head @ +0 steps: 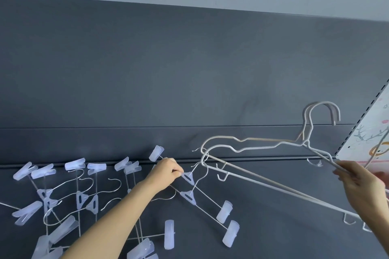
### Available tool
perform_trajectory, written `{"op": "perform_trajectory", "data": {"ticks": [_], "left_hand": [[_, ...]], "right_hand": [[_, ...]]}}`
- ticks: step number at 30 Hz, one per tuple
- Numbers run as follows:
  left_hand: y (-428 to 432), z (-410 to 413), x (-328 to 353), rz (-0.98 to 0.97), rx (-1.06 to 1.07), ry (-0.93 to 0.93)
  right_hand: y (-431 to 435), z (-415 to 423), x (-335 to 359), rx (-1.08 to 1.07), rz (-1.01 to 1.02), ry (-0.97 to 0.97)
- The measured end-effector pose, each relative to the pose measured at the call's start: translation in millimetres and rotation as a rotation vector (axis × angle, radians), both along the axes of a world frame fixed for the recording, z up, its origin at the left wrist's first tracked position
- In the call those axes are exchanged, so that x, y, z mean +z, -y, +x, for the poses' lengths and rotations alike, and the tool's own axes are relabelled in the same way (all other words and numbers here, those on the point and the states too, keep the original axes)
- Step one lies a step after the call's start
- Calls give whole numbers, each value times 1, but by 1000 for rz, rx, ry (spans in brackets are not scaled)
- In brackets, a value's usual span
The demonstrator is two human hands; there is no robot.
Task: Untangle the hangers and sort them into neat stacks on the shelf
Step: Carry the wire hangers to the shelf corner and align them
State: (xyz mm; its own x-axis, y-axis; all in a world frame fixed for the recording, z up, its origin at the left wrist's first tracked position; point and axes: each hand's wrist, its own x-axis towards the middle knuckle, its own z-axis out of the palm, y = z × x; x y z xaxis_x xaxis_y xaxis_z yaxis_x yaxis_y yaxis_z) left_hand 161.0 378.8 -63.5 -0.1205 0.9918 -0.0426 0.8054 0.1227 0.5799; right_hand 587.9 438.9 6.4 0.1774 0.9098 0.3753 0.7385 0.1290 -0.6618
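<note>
Two white wire hangers (263,145) are lifted above the dark shelf (273,206), hooks up at the right. My right hand (362,187) grips them by their right shoulder. Their left ends are caught on the metal hooks of two clip hangers (190,194) lying on the shelf. My left hand (168,171) pinches the translucent centre piece of the upper clip hanger. Several more clip hangers (69,195) with pale plastic clips lie tangled at the left.
A dark back panel (168,69) rises behind the shelf. A perforated upright and a white patterned side panel (366,141) close the right end. Bare shelf surface shows between the clip hangers and my right hand.
</note>
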Motion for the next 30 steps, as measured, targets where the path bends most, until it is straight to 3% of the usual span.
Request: {"op": "perform_trajectory", "data": {"ticks": [7,23,30], "left_hand": [[5,-3,4,36,-1,-14],[5,17,37,138,-217,-87],[9,20,32,107,-186,-88]], "right_hand": [[-1,13,-7,8,31,-47],[10,-10,15,80,86,-25],[3,-12,12,69,82,45]]}}
